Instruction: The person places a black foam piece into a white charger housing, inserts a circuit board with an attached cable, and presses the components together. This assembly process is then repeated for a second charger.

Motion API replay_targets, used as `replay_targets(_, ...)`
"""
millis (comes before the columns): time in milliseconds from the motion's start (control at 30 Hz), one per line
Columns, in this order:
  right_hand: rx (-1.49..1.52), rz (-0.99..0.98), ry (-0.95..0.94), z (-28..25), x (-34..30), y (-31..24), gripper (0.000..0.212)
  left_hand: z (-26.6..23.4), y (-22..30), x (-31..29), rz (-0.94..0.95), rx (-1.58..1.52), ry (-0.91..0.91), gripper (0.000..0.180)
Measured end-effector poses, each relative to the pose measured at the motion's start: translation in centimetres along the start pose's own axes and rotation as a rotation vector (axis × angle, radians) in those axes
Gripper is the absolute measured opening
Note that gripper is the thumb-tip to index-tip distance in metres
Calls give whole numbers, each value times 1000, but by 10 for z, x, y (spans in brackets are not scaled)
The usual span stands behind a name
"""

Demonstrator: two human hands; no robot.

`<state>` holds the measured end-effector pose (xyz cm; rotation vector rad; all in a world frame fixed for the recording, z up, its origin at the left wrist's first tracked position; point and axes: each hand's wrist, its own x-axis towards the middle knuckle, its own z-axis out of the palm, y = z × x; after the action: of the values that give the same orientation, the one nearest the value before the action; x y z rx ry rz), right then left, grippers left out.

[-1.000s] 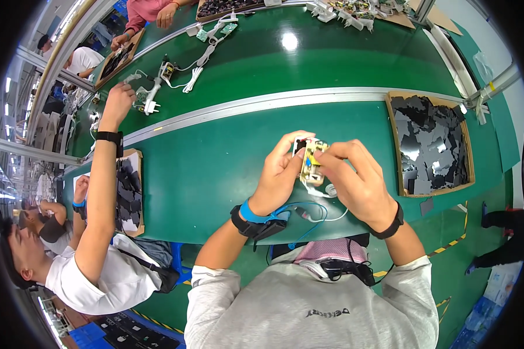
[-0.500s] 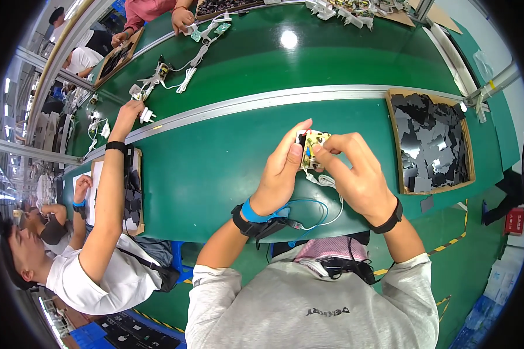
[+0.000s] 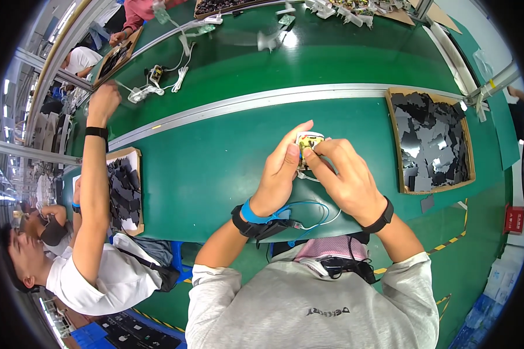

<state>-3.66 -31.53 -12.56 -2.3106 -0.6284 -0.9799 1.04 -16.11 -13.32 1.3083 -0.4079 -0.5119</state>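
Note:
Between my two hands, above the green tabletop (image 3: pixel 215 163), is an opened power adapter with a yellowish circuit board (image 3: pixel 310 141) in a white shell. My left hand (image 3: pixel 275 179) grips its left side, thumb toward me and fingers behind. My right hand (image 3: pixel 350 180) presses at the board's near right edge with its thumb and index finger, which hide part of the components. A white cable (image 3: pixel 307 177) runs from the lower end of the adapter, partly behind my right hand. A blue strap (image 3: pixel 254 213) with a thin blue cord circles my left wrist.
A cardboard tray of black sheet pieces (image 3: pixel 434 145) lies to the right, a similar tray (image 3: pixel 125 189) to the left. Beyond a metal rail (image 3: pixel 227 107) are cabled adapters (image 3: pixel 148 90). A co-worker's arm (image 3: pixel 96 186) reaches across at left.
The adapter has tilted in my hands, and my right fingers have shifted slightly left along it. The co-worker's hand has moved left. Adapters beyond the rail have shifted, one now blurred near the bright reflection.

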Motion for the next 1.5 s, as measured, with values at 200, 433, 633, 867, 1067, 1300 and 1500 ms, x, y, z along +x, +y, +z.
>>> replay_targets(200,79,45,9,2,0,-2,27,-12,-5,0,30,49,-18,52)
replay_targets(433,600,433,76,-3,-7,13,22,-12,-3,0,163,166,-134,42)
replay_targets(633,877,605,65,-5,-9,16,26,-10,-5,-1,211,185,-157,39)
replay_targets(867,589,414,160,3,-3,10,26,-10,-5,2,377,453,-110,36)
replay_targets(1067,275,131,55,-2,-5,10,27,-12,-9,1,203,226,-66,35)
replay_targets(1300,303,62,32,-11,-3,15,23,-11,0,3,255,264,-35,32)
replay_targets(1500,1014,610,27,-16,-4,7,21,0,12,6,588,825,-62,31)
